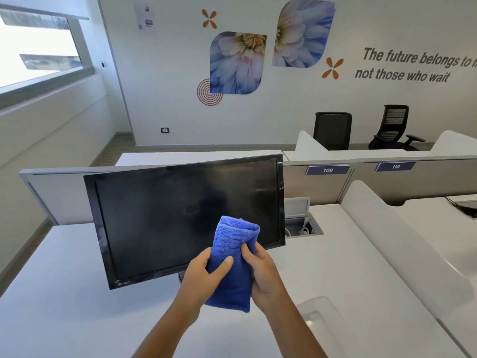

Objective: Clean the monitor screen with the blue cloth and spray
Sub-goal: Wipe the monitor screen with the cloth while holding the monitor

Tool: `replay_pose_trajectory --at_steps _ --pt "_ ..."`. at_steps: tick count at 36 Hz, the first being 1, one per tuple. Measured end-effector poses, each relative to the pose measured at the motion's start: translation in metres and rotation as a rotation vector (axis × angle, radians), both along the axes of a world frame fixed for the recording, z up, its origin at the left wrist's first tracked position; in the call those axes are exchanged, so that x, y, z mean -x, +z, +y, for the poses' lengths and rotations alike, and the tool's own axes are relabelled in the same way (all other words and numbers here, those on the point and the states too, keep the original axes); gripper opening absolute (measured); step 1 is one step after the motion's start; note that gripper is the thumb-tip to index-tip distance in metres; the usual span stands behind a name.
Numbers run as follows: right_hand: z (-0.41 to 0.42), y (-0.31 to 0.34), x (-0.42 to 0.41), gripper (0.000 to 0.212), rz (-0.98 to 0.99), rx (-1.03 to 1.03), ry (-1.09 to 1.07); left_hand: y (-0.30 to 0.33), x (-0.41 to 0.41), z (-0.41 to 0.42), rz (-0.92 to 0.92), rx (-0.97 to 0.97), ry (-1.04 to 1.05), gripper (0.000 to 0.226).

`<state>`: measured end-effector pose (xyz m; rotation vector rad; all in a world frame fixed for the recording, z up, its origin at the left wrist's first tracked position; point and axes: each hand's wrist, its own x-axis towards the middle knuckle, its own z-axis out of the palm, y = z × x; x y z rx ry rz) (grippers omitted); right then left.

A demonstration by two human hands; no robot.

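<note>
Monitor screen (180, 218) fills the middle of my head view, dark and switched off, standing on the white worktop (64, 293) and tilted so its right end sits higher than its left. Faint smears show on the glass near its centre. In front of its lower right corner I hold the blue cloth (233, 264), folded into a thick upright pad. My left hand (204, 275) grips its left edge, thumb laid across the front of the fabric. My right hand (260, 272) is closed on its right edge, fingers curled round the fold. The top of the cloth overlaps the screen in my line of sight, but I cannot tell whether it touches the glass. I see no spray bottle from here. Just right of the monitor, a recessed cable box (305, 227) in the worktop stands with its lid (296, 208) raised; white plugs and cords lie inside it. Beyond the partition (320, 187), labels read 109 and 110.
</note>
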<state>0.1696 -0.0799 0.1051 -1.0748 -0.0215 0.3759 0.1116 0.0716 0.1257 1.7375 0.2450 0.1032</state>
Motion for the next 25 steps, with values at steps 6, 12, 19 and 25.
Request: replay_pose_trajectory --at_steps 6,12,19,25 --pt "-0.016 0.007 0.0 0.03 -0.151 0.179 -0.016 0.013 -0.011 -0.009 -0.06 0.068 0.0 0.025" --pt "-0.034 0.004 -0.004 0.034 -0.234 0.427 -0.039 0.018 -0.019 -0.023 -0.095 -0.002 -0.001 0.045" --pt "-0.025 0.004 0.001 0.064 0.273 0.504 -0.367 0.012 -0.027 -0.035 -0.258 -0.083 -0.028 0.035" --pt "-0.03 -0.013 0.01 0.055 0.642 -0.44 -0.18 -0.002 -0.023 -0.05 -0.368 -0.105 -0.207 0.034"
